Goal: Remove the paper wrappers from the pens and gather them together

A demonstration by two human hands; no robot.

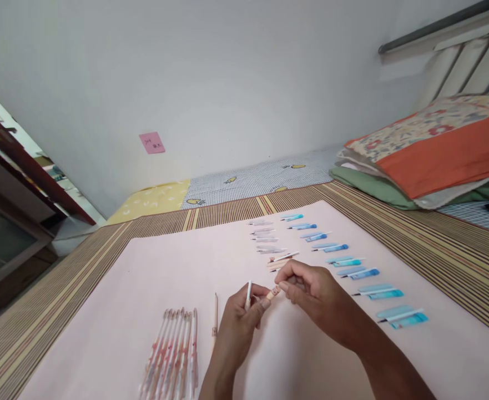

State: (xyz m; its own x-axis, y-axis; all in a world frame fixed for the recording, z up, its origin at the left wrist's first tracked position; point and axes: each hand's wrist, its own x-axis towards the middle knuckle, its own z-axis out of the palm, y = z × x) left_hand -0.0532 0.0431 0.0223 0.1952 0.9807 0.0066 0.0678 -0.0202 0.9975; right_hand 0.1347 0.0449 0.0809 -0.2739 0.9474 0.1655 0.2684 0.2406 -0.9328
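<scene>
My left hand (239,319) is closed around a thin white pen refill (248,294) that sticks up from its fingers. My right hand (313,291) pinches a small peach-coloured pen piece (273,293) between thumb and forefinger, right beside my left thumb. Both hands hover over a pale pink sheet (144,289). A bundle of patterned pen barrels (173,355) lies to the left of my left wrist, with one loose thin pen (215,314) beside it. Beyond my hands lie a row of blue pen parts (352,266) and a row of whitish ones (265,236).
The pink sheet lies on a striped woven mat (435,244) on a bed. Folded bedding and an orange pillow (435,150) are stacked at the far right. A pink note (151,143) sticks to the white wall. Dark furniture (15,189) stands at the left.
</scene>
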